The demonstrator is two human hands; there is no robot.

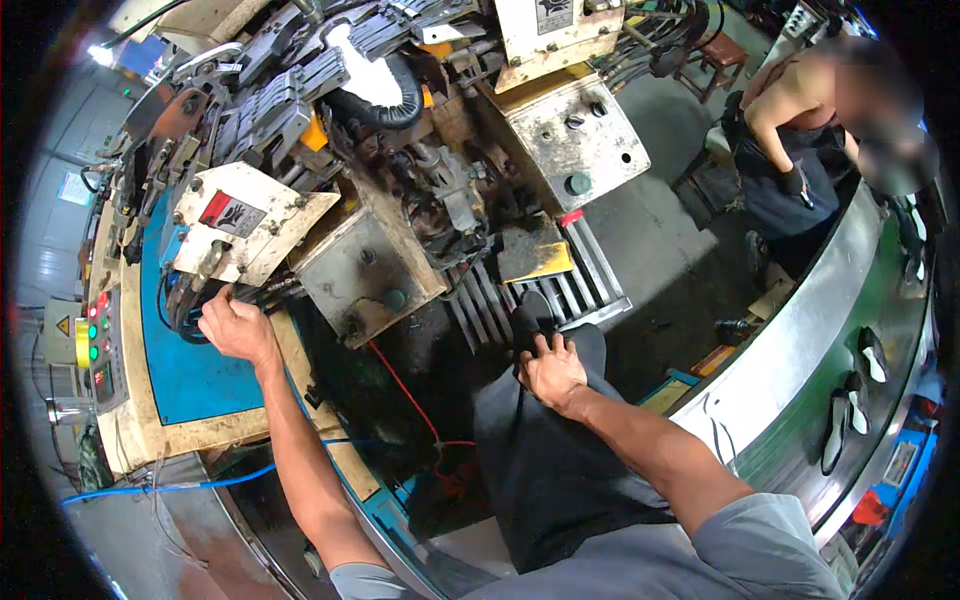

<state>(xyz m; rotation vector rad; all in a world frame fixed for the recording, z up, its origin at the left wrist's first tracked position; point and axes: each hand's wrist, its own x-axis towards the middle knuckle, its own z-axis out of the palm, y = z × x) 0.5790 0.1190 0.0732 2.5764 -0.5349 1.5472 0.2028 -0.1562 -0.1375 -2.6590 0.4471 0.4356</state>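
Cream-painted metal, grease-stained: such is the panel (250,218) on the machine (462,205) where I have the left hand (240,328). Its fingers bend at the lower edge, near dark cables (186,312); whether they grasp anything, I cannot tell. Right hand (553,374): released, fingers loosely spread on the dark trousers (540,475). The shoe (372,72) sits high in the machine, well apart from both hands. In my judgement, good practice here is a light, steady touch, fingers clear of the overlapping steel plates (278,124). Materials noted: smooth white shoe face, curved, with pleated black rim; flat blue mat (200,365) on the cream-edged table (225,432); sooty, boxy housing (375,268); straight-barred grate (597,268).
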